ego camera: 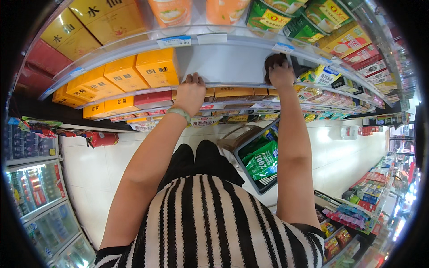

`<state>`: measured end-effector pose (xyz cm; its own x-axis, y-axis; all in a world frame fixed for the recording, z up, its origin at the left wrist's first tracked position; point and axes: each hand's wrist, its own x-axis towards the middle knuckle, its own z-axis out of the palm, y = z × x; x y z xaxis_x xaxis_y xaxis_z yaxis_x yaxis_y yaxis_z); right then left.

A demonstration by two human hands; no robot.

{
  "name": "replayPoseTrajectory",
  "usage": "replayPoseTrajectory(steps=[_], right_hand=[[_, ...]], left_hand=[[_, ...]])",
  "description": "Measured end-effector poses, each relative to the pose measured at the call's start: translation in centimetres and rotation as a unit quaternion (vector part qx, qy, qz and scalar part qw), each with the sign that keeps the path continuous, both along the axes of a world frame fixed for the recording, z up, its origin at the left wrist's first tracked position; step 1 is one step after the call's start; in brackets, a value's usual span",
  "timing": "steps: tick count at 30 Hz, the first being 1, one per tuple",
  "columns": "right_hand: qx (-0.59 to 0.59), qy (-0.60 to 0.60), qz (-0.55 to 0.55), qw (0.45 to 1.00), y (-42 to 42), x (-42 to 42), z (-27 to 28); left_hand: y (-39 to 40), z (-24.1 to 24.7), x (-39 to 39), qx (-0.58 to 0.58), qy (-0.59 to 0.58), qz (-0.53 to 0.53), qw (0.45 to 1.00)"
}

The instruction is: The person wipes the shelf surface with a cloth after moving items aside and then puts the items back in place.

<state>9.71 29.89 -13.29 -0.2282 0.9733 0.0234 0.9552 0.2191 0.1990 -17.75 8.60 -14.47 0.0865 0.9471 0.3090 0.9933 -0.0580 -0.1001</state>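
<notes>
My left hand (191,93), with a pale green bangle at its wrist, rests at the front edge of a white metal shelf (224,63), its fingers bent over the surface. It holds no object that I can see. Towards the other end of this shelf, my right hand (282,74) grips a dark brown cloth (270,65) pressed against the shelf surface. Yellow-orange boxes (157,68) stand in a row just left of my left hand. Beyond my right hand lie a dark object, partly hidden, and yellow-and-white packets (321,74).
Above, a shelf with a clear front lip (221,30) holds orange cups (171,13), green noodle tubs (271,15) and gold boxes (110,20). Below stands a grey crate (239,155) with green bags (263,160), beside a brown stool or chair. A red fire extinguisher (105,139) lies left.
</notes>
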Motion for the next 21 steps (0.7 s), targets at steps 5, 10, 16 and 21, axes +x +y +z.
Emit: replayPoseTrajectory(steps=[5,10,16,21], right_hand=[[0.011,0.065,0.024,0.998,-2.0,-0.5,0.6],[-0.036,0.077,0.092,0.992,-1.7,-3.0,0.6],[-0.017,0.169,0.149,0.974,-5.8,-10.8,2.1],[-0.091,0.216,0.267,0.935,-6.3,-15.0,1.5]], left_hand=[[-0.3,-0.5,0.1,0.006,0.017,0.009,1.000],[-0.5,-1.1,0.4,-0.005,0.017,0.016,1.000],[-3.2,-0.5,-0.5,0.028,-0.067,-0.021,0.997],[-5.9,1.1,-0.3,0.029,-0.140,-0.014,0.990]])
